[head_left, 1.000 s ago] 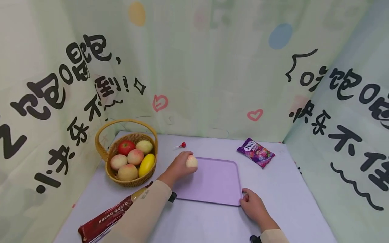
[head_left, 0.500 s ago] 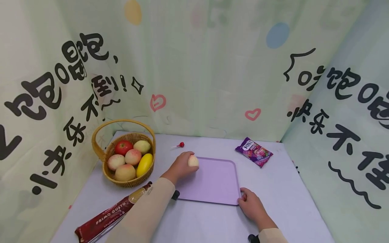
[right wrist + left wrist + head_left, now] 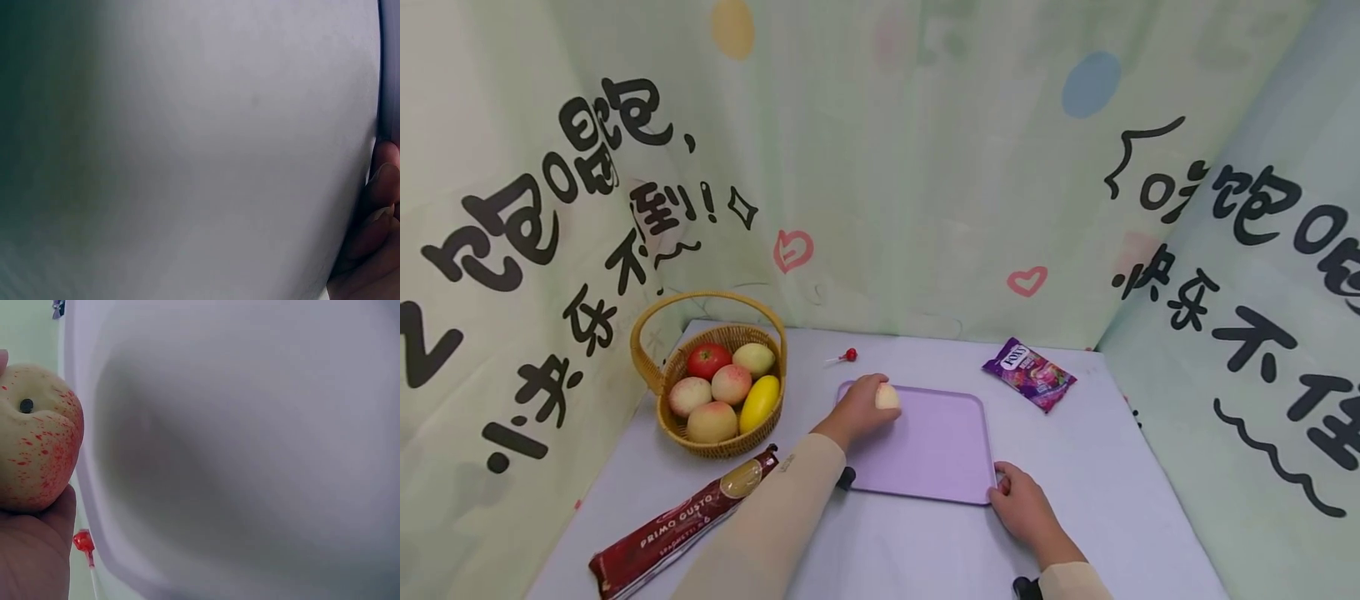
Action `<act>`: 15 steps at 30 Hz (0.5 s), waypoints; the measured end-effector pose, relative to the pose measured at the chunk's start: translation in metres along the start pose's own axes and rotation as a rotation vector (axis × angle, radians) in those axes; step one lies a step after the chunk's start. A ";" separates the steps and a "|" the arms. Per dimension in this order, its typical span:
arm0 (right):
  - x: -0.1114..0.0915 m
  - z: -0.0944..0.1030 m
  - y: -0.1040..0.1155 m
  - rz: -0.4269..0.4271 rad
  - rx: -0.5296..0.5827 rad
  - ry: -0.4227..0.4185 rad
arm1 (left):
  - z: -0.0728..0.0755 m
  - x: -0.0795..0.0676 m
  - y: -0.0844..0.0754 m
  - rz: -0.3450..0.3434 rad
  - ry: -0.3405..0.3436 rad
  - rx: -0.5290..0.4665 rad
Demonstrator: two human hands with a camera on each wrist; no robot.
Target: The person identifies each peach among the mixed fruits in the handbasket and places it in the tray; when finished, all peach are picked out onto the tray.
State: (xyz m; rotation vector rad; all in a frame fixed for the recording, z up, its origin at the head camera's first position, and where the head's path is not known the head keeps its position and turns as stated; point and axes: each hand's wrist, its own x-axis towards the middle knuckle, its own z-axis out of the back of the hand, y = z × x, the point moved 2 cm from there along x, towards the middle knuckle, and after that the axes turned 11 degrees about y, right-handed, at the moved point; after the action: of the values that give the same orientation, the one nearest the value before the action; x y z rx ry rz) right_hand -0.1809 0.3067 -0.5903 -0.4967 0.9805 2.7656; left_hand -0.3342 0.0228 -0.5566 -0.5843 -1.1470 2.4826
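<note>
In the head view my left hand (image 3: 859, 414) grips a peach (image 3: 887, 397) above the back left part of a lilac tray (image 3: 936, 454). The left wrist view shows the peach (image 3: 44, 444) close up, cream with red speckles and a dark stem dimple, with part of the palm below it. At the tray's front right corner, my right hand (image 3: 1024, 504) holds the edge between thumb and curled fingers. Those fingers (image 3: 378, 187) show at the right side of the right wrist view, beside the tray's rim.
A wicker basket (image 3: 722, 450) of several fruits stands left. A red spaghetti packet (image 3: 677, 529) lies in front of it, partly near the left sleeve. A red lollipop (image 3: 850, 355) lies behind the tray; a purple candy bag (image 3: 1032, 375) sits back right. Printed curtains surround the table.
My left hand has moved a little to the right with the peach, farther over the tray. The right hand stays at the tray's corner.
</note>
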 end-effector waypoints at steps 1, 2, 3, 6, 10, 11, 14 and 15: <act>0.000 0.000 0.000 0.000 0.000 -0.001 | -0.001 0.000 0.000 0.001 -0.002 0.003; 0.000 0.000 0.000 0.001 0.000 -0.003 | -0.001 0.001 0.000 0.000 -0.006 0.008; 0.000 0.000 -0.001 0.001 -0.001 -0.005 | -0.002 0.001 0.000 0.004 -0.010 0.012; 0.000 -0.001 -0.002 -0.004 0.001 -0.002 | -0.003 0.000 0.002 0.021 -0.019 0.015; 0.001 -0.001 -0.003 -0.012 0.005 -0.001 | -0.004 -0.001 0.007 0.045 -0.023 0.010; 0.001 -0.001 -0.003 -0.008 0.005 -0.001 | -0.004 -0.001 0.008 0.046 -0.023 0.011; 0.002 -0.001 -0.003 0.007 0.002 -0.009 | -0.004 0.001 0.010 0.045 -0.017 0.026; 0.001 -0.001 -0.003 0.012 0.001 -0.011 | -0.003 0.001 0.010 0.041 -0.016 0.030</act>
State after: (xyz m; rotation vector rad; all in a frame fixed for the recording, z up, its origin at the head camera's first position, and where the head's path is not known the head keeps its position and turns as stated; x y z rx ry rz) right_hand -0.1812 0.3085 -0.5930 -0.4769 0.9858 2.7756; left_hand -0.3347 0.0193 -0.5665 -0.5868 -1.1125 2.5386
